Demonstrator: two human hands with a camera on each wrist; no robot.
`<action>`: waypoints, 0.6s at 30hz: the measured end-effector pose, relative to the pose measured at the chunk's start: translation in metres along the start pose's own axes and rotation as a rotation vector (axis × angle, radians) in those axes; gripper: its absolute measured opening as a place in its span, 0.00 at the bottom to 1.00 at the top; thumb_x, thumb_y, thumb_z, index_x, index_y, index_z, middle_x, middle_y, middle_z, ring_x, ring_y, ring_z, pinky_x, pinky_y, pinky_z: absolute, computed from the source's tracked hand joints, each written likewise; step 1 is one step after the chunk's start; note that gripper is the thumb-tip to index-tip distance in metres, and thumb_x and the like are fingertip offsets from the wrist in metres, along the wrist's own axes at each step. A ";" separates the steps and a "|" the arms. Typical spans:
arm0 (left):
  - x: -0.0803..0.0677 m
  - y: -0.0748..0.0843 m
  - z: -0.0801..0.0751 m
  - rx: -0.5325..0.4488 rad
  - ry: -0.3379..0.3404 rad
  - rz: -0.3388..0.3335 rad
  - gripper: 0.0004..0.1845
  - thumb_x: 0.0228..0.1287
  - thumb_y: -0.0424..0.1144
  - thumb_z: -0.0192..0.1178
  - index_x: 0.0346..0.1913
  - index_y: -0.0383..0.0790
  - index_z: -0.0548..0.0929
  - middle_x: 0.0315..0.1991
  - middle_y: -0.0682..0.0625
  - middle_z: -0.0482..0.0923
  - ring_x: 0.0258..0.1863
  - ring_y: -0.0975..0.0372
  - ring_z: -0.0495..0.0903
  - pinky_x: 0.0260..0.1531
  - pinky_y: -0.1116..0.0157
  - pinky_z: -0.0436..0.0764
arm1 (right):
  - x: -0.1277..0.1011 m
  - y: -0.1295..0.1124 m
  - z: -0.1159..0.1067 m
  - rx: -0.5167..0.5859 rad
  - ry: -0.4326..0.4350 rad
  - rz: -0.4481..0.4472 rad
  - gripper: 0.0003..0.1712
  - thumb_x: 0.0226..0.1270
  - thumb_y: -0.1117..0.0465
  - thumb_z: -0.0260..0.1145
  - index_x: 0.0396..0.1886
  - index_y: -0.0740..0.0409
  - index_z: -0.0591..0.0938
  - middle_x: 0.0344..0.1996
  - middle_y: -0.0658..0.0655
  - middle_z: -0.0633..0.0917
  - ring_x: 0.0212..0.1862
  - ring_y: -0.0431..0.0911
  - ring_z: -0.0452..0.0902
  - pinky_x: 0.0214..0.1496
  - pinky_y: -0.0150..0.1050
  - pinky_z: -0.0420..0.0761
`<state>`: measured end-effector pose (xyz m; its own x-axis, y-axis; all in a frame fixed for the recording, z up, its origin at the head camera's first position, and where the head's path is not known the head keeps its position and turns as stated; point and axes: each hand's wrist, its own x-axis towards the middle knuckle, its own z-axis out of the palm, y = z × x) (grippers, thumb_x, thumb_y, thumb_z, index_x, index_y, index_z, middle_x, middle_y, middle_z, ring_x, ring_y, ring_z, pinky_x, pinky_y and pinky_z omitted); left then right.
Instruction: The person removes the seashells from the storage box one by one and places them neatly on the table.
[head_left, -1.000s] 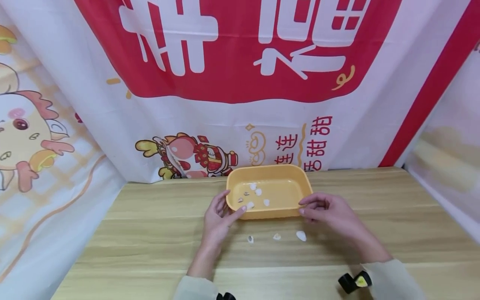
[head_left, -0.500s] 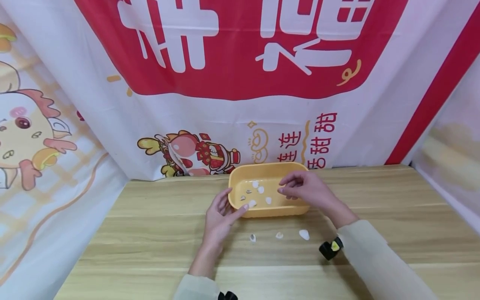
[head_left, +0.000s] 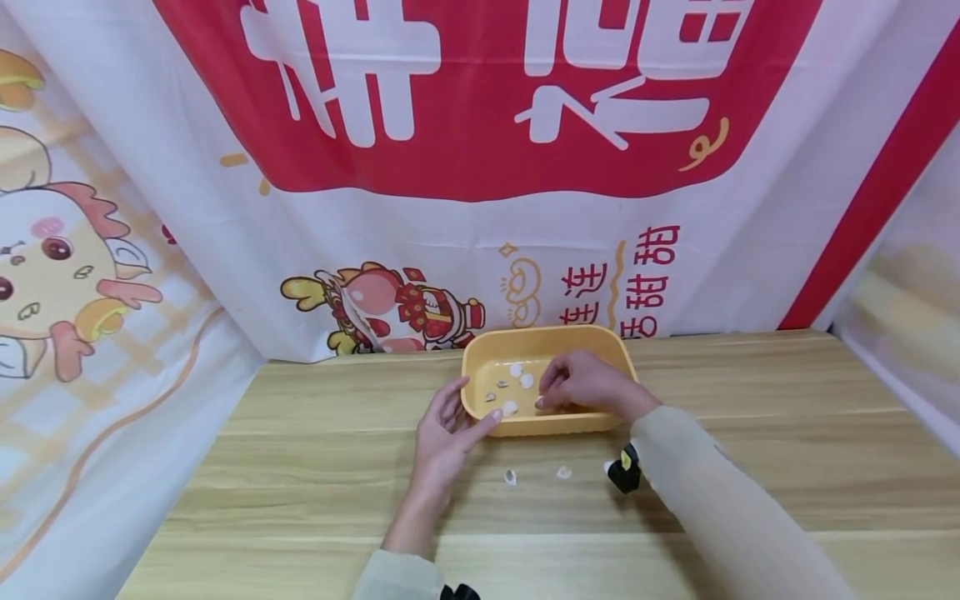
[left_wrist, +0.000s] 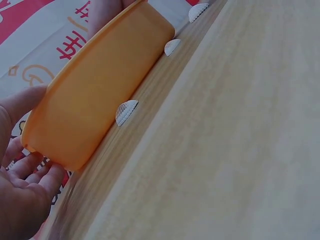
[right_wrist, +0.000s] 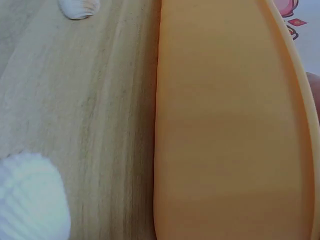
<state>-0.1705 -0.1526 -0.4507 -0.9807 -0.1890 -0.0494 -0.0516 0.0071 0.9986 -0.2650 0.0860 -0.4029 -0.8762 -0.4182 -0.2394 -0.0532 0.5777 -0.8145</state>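
Observation:
A yellow plastic tub stands at the table's far edge, with several seashells inside. My left hand grips its left end, thumb at the front rim and fingers along the outer side; the left wrist view shows the same hand against the wall. Reaching over the front rim, my right hand pinches a white seashell near the tub's floor. White shells and small darker shells lie to its left. In the right wrist view the tub wall hides the right fingers.
On the wooden table, a row of shells lies before the tub: a left shell, a middle shell, and a right shell mostly hidden behind the wrist camera in the head view. A printed cloth hangs behind.
My right hand has let go of the tub's right front corner, moved left over the rim and down inside to a shell. The left hand keeps its hold on the tub.

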 end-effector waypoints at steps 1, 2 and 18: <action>0.000 0.000 0.000 -0.003 0.000 -0.001 0.44 0.55 0.39 0.84 0.75 0.51 0.76 0.79 0.42 0.73 0.79 0.46 0.71 0.80 0.51 0.74 | 0.001 0.000 0.000 0.001 -0.008 0.012 0.14 0.64 0.59 0.81 0.44 0.58 0.87 0.36 0.55 0.89 0.38 0.46 0.82 0.40 0.35 0.83; -0.001 0.000 0.000 -0.005 0.001 -0.002 0.44 0.55 0.39 0.84 0.75 0.51 0.75 0.79 0.42 0.73 0.79 0.46 0.72 0.80 0.51 0.74 | 0.002 0.001 0.001 0.003 -0.013 0.022 0.15 0.63 0.59 0.82 0.45 0.58 0.87 0.36 0.55 0.89 0.38 0.46 0.81 0.40 0.35 0.83; 0.000 0.001 0.001 -0.019 -0.013 0.004 0.43 0.56 0.38 0.83 0.76 0.49 0.75 0.78 0.42 0.73 0.79 0.47 0.72 0.81 0.51 0.73 | 0.009 0.002 0.005 -0.060 0.014 0.055 0.16 0.61 0.61 0.83 0.44 0.59 0.86 0.36 0.55 0.87 0.40 0.46 0.80 0.45 0.36 0.79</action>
<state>-0.1706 -0.1515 -0.4493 -0.9833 -0.1760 -0.0451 -0.0439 -0.0106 0.9990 -0.2711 0.0801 -0.4096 -0.8852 -0.3749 -0.2753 -0.0330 0.6410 -0.7668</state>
